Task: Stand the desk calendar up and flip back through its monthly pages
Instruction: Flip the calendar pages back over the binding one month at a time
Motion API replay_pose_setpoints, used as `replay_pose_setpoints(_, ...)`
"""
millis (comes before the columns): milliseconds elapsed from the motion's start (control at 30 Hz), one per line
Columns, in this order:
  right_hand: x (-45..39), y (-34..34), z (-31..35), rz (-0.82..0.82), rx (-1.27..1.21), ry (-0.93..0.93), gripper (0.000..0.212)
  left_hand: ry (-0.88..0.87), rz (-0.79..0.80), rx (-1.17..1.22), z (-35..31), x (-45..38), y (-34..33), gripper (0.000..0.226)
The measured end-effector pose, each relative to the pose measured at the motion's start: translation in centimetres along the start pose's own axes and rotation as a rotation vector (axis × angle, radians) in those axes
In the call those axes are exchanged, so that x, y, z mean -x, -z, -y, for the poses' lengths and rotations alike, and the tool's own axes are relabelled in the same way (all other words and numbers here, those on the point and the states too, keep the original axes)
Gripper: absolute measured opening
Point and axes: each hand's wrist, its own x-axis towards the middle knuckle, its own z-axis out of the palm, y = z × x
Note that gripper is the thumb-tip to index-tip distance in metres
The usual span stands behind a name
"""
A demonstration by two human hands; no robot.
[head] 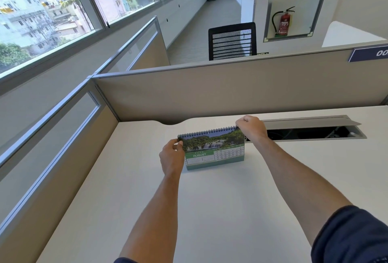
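The desk calendar [214, 150] stands upright on the white desk [210, 210], spiral binding along its top edge. Its front page shows a waterfall photo above a green AUGUST grid. My left hand [172, 157] pinches the calendar's upper left corner. At the upper right corner my right hand [252, 128] grips the top edge by the spiral, its fingers curled over it. The back of the calendar is hidden.
A beige partition [231, 90] runs behind the desk and another along the left. An open grey cable tray [310, 130] with its lid raised lies just right of the calendar. A black mesh chair [232, 41] stands beyond the partition.
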Motion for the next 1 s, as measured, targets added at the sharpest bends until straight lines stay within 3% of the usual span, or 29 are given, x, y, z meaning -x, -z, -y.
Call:
replay_pose_setpoints(167,-0.4,-0.2,-0.2,0.004,-0.086,0.073,0.013,0.009,-0.002,0.007,0.0,-0.1,0.0,0.027)
replay_pose_setpoints(533,0.4,0.7,0.5,0.133,-0.75,0.129,0.062,0.009,0.003,-0.071,0.0,-0.4,-0.3,0.028)
replay_pose_setpoints(800,0.4,1.8,-0.6,0.168,-0.632,0.209,0.06,0.046,0.033,-0.024,0.0,-0.6,0.1,0.018)
replay_pose_setpoints(1000,0.5,1.5,-1.2,0.154,-0.639,0.222,0.043,0.044,0.081,0.042,0.5,-0.7,0.9,0.016)
